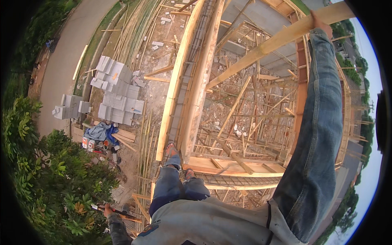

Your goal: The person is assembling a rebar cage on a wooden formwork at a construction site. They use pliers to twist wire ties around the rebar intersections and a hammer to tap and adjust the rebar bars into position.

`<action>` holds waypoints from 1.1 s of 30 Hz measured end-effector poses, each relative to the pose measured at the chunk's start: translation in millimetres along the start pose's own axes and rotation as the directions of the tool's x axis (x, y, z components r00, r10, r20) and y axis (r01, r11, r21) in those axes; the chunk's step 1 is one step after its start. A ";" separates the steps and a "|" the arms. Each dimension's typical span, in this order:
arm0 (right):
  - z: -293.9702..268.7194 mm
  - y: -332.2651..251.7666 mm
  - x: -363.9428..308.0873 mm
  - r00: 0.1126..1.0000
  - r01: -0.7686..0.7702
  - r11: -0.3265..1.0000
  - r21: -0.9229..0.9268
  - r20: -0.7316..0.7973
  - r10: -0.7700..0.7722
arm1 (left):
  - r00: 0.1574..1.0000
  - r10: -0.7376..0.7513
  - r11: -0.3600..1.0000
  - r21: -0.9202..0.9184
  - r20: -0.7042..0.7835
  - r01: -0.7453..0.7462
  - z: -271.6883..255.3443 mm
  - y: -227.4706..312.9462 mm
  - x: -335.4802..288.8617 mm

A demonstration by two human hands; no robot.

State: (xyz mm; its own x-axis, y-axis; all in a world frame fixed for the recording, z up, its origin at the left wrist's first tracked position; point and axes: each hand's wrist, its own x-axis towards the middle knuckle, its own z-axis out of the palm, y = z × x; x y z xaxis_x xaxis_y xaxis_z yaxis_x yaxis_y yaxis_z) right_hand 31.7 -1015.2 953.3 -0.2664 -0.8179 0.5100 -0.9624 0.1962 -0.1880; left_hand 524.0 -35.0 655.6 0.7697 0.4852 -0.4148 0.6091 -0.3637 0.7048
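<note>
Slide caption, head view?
Right hand gripping a long board, left hand holding a slim object, over timber formwork.

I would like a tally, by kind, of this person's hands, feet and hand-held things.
Hands: 2 (left hand, right hand)
Feet: 2 (left foot, right foot)
Wooden plank: 1, in the right hand
Slim tool: 1, in the left hand
Total: 6

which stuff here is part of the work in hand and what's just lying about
In hand or underfoot:
- plank, held in the right hand
- dark tool in the left hand, kind unclear
- timber forms with rebar

Lying about on the ground:
- grey blocks
- poles
- blue cloth
</note>
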 end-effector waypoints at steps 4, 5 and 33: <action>9.7 6.4 2.6 0.999 -0.026 1.000 -0.013 -0.020 0.026 | 0.999 0.005 0.999 -0.034 -0.034 -0.006 36.6 15.1 -7.7; 8.9 6.8 1.3 1.000 -0.016 0.999 -0.036 -0.017 0.016 | 0.999 0.000 0.999 -0.047 -0.041 -0.002 43.5 18.7 -9.8; -11.8 44.7 -42.3 0.677 0.571 0.685 -0.453 -0.213 -0.705 | 0.967 0.034 0.997 0.060 0.252 -0.050 362.2 122.9 -118.8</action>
State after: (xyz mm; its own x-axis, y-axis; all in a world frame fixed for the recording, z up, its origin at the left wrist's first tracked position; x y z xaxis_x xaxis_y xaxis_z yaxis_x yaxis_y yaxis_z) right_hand -0.7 -965.4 933.2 0.4865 -0.5767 0.6563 -0.8354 -0.0870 0.5428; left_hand 576.7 -425.3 583.1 0.8130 0.2565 -0.5227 0.5801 -0.4345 0.6890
